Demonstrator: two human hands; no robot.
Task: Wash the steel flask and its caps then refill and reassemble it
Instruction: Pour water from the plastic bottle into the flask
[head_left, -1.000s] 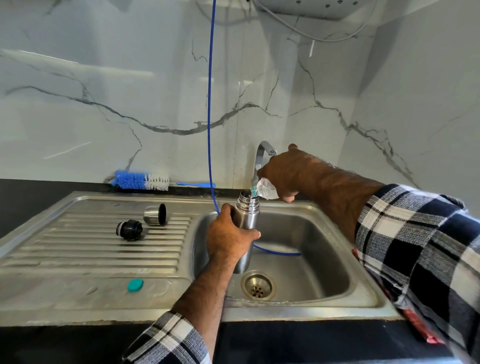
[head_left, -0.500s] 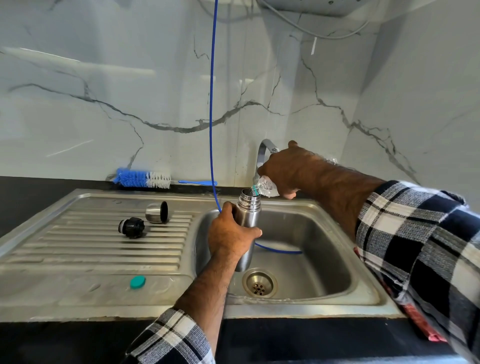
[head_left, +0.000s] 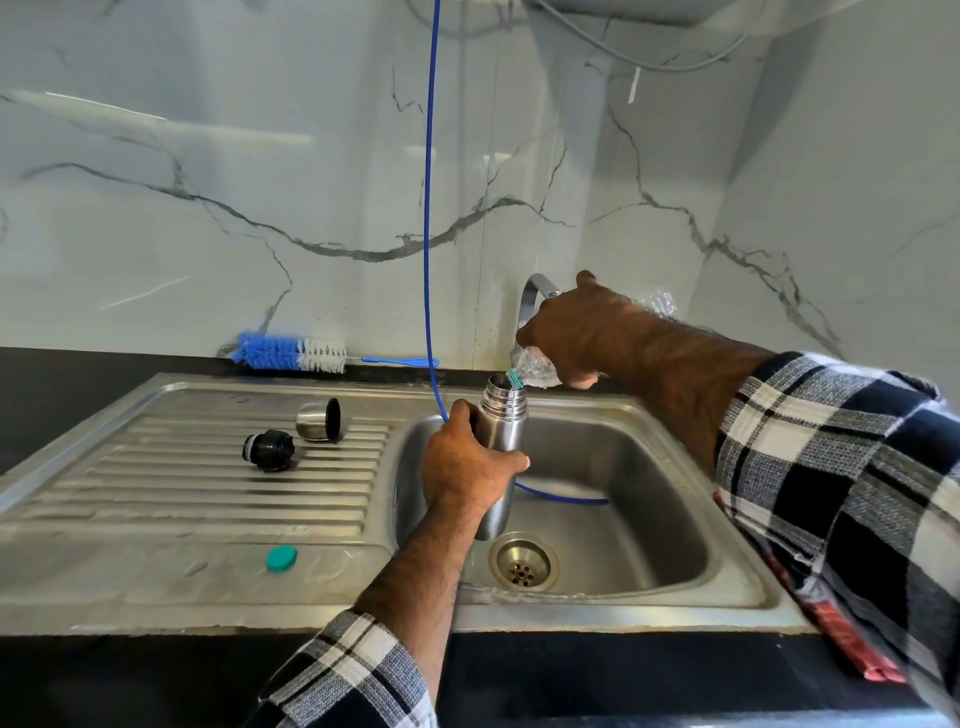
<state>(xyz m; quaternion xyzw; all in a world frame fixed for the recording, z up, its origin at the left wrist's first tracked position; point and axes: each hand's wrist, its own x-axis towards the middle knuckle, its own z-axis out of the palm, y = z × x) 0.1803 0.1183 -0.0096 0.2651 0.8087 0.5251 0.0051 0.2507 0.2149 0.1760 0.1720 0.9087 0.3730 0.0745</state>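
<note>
crinkled clear bottle (head_left: 535, 370) tipped onto ribbed cylindrical steel flask (head_left: 503, 431).

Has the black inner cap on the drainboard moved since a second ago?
No. The black inner cap lies on the same ridges of the drainboard, just left of the steel outer cap, as before.

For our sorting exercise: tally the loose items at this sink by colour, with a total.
Steel: 2, flask and cup cap
Black: 1, stopper
Teal: 1, bottle cap
Blue and white: 1, brush
Clear: 1, bottle
Total: 6
</note>
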